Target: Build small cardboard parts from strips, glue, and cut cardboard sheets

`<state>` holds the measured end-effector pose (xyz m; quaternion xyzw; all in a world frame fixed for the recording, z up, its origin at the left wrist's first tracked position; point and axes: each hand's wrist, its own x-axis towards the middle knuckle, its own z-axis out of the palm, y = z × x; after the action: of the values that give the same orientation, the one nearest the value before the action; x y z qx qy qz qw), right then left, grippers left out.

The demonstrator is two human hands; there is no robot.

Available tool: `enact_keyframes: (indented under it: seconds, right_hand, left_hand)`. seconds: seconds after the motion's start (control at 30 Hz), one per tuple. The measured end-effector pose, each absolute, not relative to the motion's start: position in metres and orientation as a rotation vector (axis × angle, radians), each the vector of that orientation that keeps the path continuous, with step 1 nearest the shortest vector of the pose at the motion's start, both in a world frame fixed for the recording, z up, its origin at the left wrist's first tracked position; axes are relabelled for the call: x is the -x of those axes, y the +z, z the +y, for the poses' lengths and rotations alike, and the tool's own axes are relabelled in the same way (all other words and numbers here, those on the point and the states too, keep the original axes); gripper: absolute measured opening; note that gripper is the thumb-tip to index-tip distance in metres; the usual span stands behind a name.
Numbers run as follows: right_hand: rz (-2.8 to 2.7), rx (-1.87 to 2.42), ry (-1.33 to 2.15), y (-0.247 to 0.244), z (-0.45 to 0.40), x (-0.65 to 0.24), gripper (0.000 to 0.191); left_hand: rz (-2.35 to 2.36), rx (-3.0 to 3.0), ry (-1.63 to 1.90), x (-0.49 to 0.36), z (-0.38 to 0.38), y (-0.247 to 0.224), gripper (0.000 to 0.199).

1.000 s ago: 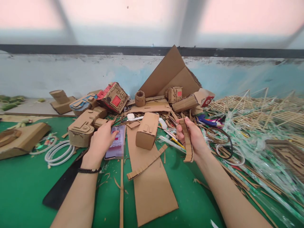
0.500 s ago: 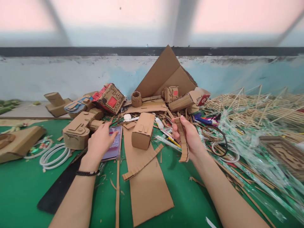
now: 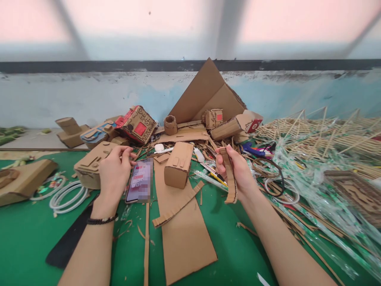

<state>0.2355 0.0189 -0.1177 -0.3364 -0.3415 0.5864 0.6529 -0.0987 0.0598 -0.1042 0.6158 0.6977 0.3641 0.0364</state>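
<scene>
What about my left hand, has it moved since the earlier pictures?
Yes, the left hand has moved leftward, judged against the smartphone: it no longer reaches over the screen.

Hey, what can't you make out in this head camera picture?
In the head view:
Phone: a pixelated patch obscures the screen's lower right.
Boxy cardboard model: the left hand hides its right end.
Right hand: the held cardboard strip covers part of it.
White scrap: cut off by the bottom edge.
</scene>
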Motion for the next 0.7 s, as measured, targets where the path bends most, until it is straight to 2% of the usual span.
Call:
enact_keyframes:
  seconds: [0.1,0.17,0.23,0.37,0.43,0.53,0.7]
  right_hand:
    - [-0.779,0.758,1.336,-0.118,0.018,-0.234,0.042]
    - [-0.778,0.753,1.345,-0.118,0.018,-0.234,0.042]
    - [-0.773,0.752,1.35,-0.118,0.018,-0.234,0.042]
    - [-0.765,0.756,1.352,-0.119,0.019,-0.234,0.043]
    - [-0.762,0.757,1.354,-0.119,0.02,-0.234,0.043]
    - [-0.767,0.768,1.351,-0.119,0.02,-0.234,0.043]
    - [-0.768,0.783,1.354,-0.12,0.02,-0.233,0.042]
  left_hand:
    - [2.018,-1.766,1.34,0.093,0.057,-0.102,0.03]
    - [2.019,-1.759,1.33,0.092,0.055,-0.098,0.031]
    - [2.115,-1.796,1.168,0.095,0.053,-0.093,0.034]
    - [2.285,-1.899,0.623,0.111,0.052,-0.089,0.049]
    - [2.25,-1.925,0.455,0.12,0.053,-0.093,0.048]
    - [2.168,-1.987,0.371,0.13,0.057,-0.103,0.043]
    - [2.111,-2.099,0.34,0.131,0.061,-0.114,0.053]
